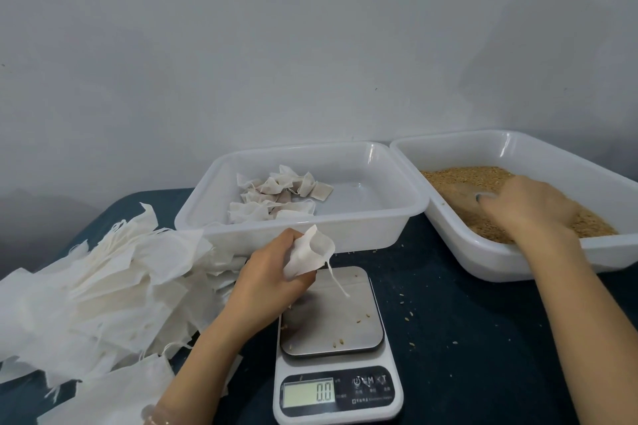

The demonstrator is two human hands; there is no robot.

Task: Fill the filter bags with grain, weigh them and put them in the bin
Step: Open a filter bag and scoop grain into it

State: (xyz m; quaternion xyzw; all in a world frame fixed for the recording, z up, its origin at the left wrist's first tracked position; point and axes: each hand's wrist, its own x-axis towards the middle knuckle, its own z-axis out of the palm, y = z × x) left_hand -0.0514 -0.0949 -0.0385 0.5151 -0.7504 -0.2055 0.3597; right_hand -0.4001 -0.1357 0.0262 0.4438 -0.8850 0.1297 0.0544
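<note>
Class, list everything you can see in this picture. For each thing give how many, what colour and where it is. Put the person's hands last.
scale: one, white with a steel plate, front centre, reads 0.0
bin: one, white, behind the scale
filled bags: a small pile, off-white, left part of the bin
tray: one, white, right of the bin
grain: a heap, light brown, in the tray
empty bags: a heap, white, left on the table
held bag: one, white, above the scale
loose grains: a few, brown, on the scale plate
table cover: one, dark blue
left hand: grips the held bag
right hand: in the grain, blurred
</note>
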